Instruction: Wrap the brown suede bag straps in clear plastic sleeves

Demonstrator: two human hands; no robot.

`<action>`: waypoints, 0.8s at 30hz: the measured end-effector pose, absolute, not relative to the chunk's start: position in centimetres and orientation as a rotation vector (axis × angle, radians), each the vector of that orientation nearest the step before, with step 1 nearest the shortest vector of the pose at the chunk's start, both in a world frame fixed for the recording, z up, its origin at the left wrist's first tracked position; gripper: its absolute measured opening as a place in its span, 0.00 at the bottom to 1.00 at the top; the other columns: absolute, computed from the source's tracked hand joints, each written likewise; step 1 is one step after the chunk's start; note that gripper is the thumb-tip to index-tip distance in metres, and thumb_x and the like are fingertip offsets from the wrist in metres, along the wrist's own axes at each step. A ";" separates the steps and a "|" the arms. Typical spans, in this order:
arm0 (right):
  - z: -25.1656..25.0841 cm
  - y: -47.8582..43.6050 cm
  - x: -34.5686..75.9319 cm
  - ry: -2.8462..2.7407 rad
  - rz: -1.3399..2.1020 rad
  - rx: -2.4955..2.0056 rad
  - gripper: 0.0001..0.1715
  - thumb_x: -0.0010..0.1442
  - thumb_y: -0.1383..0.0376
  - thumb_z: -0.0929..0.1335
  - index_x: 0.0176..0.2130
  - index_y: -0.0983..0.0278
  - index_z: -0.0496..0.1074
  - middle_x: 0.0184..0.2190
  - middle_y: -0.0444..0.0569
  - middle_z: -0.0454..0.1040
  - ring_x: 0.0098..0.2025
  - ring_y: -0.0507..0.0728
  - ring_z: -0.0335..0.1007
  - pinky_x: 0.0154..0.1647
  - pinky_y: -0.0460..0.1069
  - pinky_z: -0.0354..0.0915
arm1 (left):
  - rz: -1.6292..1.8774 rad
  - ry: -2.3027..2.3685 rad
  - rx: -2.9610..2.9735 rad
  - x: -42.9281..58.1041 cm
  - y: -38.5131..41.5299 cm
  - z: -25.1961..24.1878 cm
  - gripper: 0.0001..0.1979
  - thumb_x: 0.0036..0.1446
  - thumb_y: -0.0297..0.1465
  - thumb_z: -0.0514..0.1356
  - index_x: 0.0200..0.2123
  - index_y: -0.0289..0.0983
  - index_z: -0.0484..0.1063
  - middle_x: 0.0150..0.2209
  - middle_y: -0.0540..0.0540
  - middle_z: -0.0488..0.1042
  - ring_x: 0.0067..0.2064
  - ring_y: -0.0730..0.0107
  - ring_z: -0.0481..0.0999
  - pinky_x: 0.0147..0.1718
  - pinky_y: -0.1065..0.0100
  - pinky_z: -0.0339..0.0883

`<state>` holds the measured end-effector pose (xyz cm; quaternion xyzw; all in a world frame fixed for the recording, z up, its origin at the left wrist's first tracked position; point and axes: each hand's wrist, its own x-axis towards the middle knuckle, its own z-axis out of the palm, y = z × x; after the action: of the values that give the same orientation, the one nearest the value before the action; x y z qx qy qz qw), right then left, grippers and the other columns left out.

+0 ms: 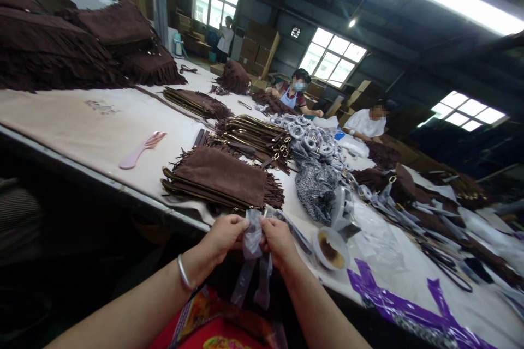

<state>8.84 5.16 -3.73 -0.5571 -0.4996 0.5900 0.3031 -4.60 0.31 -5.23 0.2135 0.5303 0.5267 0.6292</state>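
Note:
Between my two hands, just off the table's near edge, is a strip of clear plastic wrap [252, 234] with wrapped ends hanging down. My left hand [226, 235] pinches its left side between thumb and fingers. Closed on the right side of the same plastic is my right hand [279, 239]. What lies inside the wrap is hard to make out. Right beyond my hands sits a stack of brown fringed suede pouches [223, 174] with gold zippers.
A pink comb [143, 150] lies left on the table [82, 131]. A bowl of brown stuff [331, 249], purple plastic [409, 305] and a pile of wrapped straps [311, 136] are on the right. Fringed bags [53, 43] are heaped far left. Two people sit across the table; another stands behind.

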 end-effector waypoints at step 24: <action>-2.3 8.1 10.8 -2.395 0.270 -0.894 0.22 0.60 0.72 0.61 0.50 0.61 0.73 0.43 0.53 0.72 0.43 0.56 0.69 0.44 0.48 0.65 | 1.275 1.484 0.784 -2.6 3.7 -5.1 0.13 0.54 0.39 0.55 0.24 0.37 0.65 0.16 0.55 0.61 0.18 0.75 0.59 0.18 0.72 0.52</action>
<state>10.76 8.13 -2.30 -0.3338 -0.8940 0.1009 0.2813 -2.60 3.68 -5.12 0.3236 0.6119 0.5259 0.4943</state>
